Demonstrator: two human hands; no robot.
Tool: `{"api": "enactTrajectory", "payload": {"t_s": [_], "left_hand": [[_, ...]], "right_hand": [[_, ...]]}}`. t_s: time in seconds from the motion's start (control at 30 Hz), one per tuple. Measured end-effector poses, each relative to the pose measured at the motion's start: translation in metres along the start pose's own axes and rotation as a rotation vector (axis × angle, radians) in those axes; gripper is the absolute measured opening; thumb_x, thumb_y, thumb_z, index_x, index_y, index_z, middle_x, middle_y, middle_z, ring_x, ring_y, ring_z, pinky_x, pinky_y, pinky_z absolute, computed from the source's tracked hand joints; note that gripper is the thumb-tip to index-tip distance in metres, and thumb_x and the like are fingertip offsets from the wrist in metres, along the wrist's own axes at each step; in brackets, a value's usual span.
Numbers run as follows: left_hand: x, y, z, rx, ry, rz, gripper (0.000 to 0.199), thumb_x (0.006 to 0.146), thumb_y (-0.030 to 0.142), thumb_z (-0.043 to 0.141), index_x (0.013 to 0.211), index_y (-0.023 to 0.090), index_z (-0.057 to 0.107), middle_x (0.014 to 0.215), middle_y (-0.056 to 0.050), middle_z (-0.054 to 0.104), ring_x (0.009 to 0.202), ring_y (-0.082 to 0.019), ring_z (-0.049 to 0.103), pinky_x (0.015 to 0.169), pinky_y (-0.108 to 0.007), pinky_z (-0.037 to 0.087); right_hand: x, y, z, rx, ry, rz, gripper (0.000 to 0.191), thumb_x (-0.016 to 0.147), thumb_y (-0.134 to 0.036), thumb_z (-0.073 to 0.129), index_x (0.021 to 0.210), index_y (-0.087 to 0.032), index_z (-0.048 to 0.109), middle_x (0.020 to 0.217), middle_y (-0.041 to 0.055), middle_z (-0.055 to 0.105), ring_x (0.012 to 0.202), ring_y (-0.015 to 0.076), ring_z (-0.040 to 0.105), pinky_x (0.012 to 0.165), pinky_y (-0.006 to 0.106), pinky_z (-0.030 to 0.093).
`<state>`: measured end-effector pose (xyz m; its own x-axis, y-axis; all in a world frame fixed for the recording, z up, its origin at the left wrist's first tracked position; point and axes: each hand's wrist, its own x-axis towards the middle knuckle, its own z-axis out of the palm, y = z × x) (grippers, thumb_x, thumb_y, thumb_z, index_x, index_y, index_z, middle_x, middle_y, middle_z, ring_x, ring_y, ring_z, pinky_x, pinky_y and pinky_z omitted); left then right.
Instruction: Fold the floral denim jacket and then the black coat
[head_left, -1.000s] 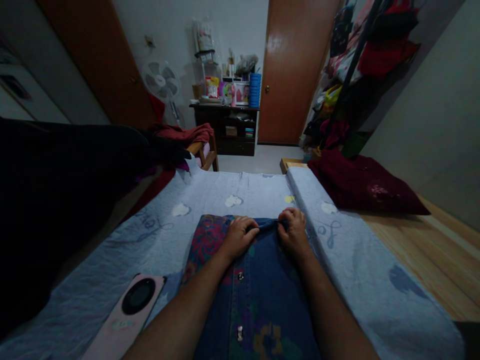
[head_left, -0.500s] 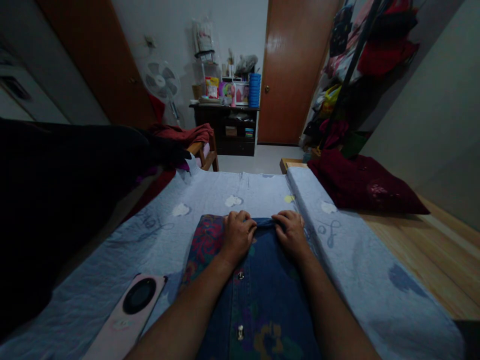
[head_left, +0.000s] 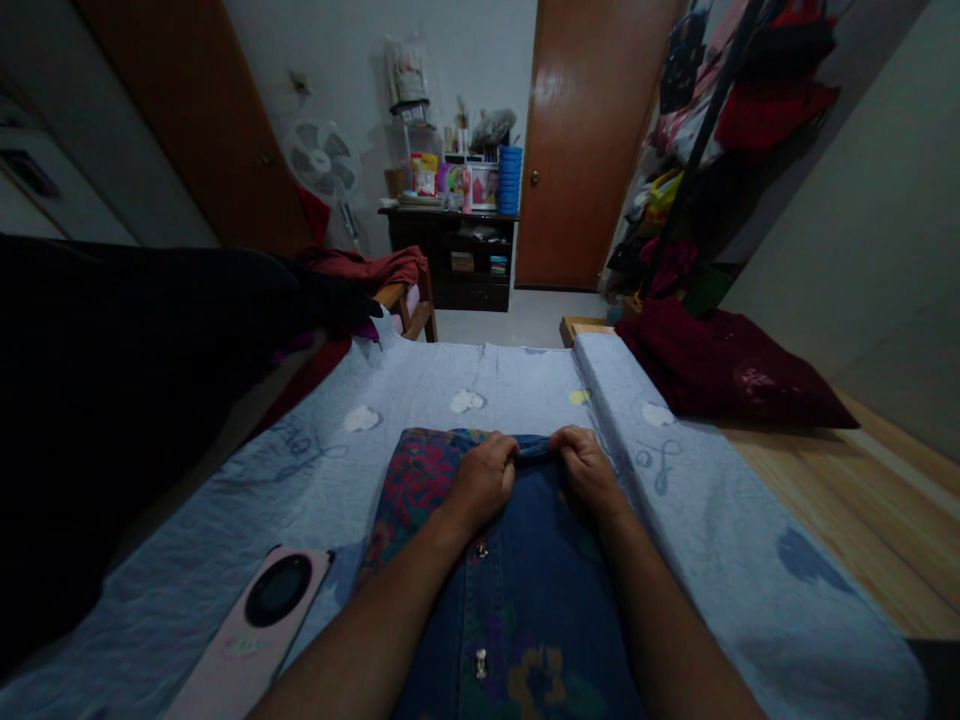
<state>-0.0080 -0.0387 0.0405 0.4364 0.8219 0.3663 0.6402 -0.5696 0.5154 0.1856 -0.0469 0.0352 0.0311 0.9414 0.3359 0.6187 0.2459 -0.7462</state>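
Observation:
A dark blue denim garment (head_left: 544, 580) with a flower print and metal buttons lies folded on the bed, its left side patterned in red. At its far edge, my left hand (head_left: 486, 475) pinches the cloth with curled fingers. My right hand (head_left: 586, 468) grips the same edge a little to the right. Between the two hands a short strip of the edge is bunched into a narrow fold. Beside my left forearm rests a pink phone (head_left: 251, 635) with a round black camera ring.
A pale blue bedsheet (head_left: 405, 385) lies under the garment. Dark clothes (head_left: 150, 380) are heaped at left. A maroon pillow (head_left: 735, 365) lies on the wooden boards (head_left: 832, 490) at right. Beyond the bed stand a fan (head_left: 324, 160), a dark cabinet (head_left: 420, 255) and a door (head_left: 592, 150).
My left hand has shifted slightly right and nearer along the far edge, its fingers curled tighter. My right hand has moved only a little. The garment stays in place.

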Motion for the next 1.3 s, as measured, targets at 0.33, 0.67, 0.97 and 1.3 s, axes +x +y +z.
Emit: {"api": "enactTrajectory", "payload": {"t_s": [0.33, 0.67, 0.97, 1.3], "left_hand": [[0.001, -0.005, 0.005, -0.109, -0.023, 0.001, 0.011, 0.09, 0.022, 0.053, 0.095, 0.02, 0.063, 0.091, -0.003, 0.058, 0.086, -0.017, 0.057, 0.077, -0.027, 0.044], [0.001, -0.006, 0.006, -0.112, -0.019, -0.009, 0.012, 0.09, 0.017, 0.053, 0.092, 0.02, 0.065, 0.09, -0.002, 0.059, 0.084, -0.016, 0.058, 0.075, -0.025, 0.044], [0.001, -0.005, 0.006, -0.138, -0.018, -0.027, 0.012, 0.089, 0.019, 0.054, 0.093, 0.02, 0.065, 0.089, -0.003, 0.059, 0.084, -0.016, 0.057, 0.077, -0.026, 0.045], [0.001, -0.007, 0.005, -0.163, -0.026, -0.039, 0.017, 0.09, 0.023, 0.055, 0.093, 0.021, 0.071, 0.085, -0.002, 0.06, 0.081, -0.015, 0.058, 0.072, -0.025, 0.044]], "right_hand": [[-0.001, -0.002, -0.001, -0.038, -0.074, -0.022, 0.019, 0.069, -0.017, 0.049, 0.086, -0.023, 0.057, 0.09, 0.0027, 0.06, 0.095, 0.0231, 0.049, 0.089, 0.038, 0.037], [0.001, 0.004, 0.0, -0.014, -0.074, -0.075, 0.02, 0.074, -0.014, 0.054, 0.087, -0.025, 0.064, 0.089, 0.0016, 0.062, 0.096, 0.0217, 0.052, 0.09, 0.036, 0.037], [0.003, 0.006, 0.0, -0.06, -0.072, -0.045, 0.009, 0.078, -0.019, 0.062, 0.083, -0.024, 0.069, 0.083, 0.0022, 0.058, 0.091, 0.0209, 0.052, 0.085, 0.035, 0.039], [0.0, -0.001, -0.001, -0.116, -0.136, -0.092, 0.012, 0.077, -0.018, 0.059, 0.086, -0.024, 0.062, 0.09, 0.0011, 0.058, 0.097, 0.0211, 0.049, 0.09, 0.037, 0.035]]}}
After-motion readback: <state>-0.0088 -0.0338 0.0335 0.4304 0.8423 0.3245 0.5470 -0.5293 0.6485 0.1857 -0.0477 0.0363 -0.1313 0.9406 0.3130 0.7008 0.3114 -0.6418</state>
